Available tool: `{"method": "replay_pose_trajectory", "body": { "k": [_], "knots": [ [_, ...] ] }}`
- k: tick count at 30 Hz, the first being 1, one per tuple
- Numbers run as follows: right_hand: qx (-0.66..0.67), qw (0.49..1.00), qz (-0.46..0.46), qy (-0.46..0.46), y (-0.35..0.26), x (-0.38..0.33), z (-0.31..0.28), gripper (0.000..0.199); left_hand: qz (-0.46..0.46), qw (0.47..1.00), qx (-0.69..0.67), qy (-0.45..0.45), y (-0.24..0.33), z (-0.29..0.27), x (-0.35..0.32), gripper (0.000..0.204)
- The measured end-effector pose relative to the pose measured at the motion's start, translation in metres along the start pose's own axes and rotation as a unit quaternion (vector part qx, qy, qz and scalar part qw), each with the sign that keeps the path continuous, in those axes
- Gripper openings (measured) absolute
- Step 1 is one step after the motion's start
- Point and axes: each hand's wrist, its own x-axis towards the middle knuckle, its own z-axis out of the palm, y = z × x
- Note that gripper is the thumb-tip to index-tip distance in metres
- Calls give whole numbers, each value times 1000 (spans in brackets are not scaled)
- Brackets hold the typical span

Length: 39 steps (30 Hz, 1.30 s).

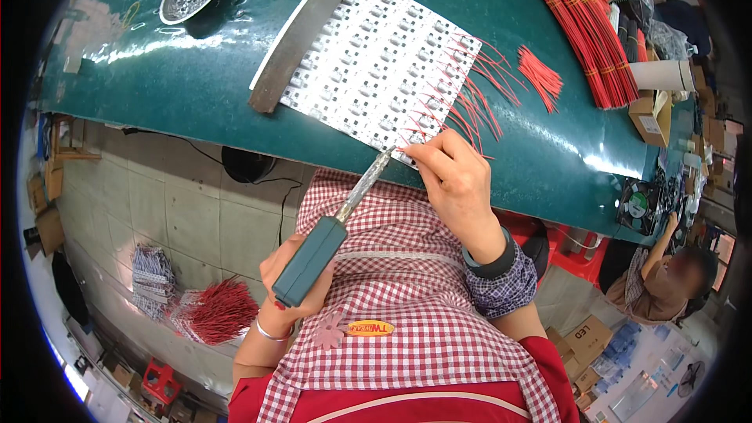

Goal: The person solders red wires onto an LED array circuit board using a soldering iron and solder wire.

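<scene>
Right fingers [429, 158] – pinched on a thin red wire [439, 135] at the near edge of the LED strip panel [376, 63]. Left fingers [276, 266] – clenched round the teal handle of a soldering iron [333, 223], its tip meeting the panel edge just beside the right fingertips.

Panel – a white sheet of strip rows lying on the green worktop [196, 94], its near corner overhanging the front edge, a grey metal bar [301, 39] weighting its far left side; red wire tails fanned from its right edge.

Risk, as judged: the hot tip stood so near the pinching fingertips that a slip could burn them, or the wire could lift off its pad.
</scene>
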Motion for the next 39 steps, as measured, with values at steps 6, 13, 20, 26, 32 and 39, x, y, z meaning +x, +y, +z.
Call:
{"method": "replay_pose_trajectory", "body": {
  "k": [6,13,20,26,32,39],
  "knots": [
    [-2,1000,-4,7,0,0,1,18,7,1000,2,26,-2,1,-7,25],
    [-10,997,-32,65,-8,-2,1,21,9,999,24,24,-3,1,-10,26],
    [-11,994,-32,108,-15,-13,24,29,-4,1000,2,20,-3,2,-11,25],
    [-19,992,-39,116,-14,-15,28,30,-22,999,-26,16,-1,2,-8,23],
    [-34,991,-39,120,-13,-18,34,31,-36,998,-43,7,0,3,-5,20],
    [-34,992,-38,118,-14,-20,35,29,-31,998,-50,12,-2,4,-7,21]
  ]
}}
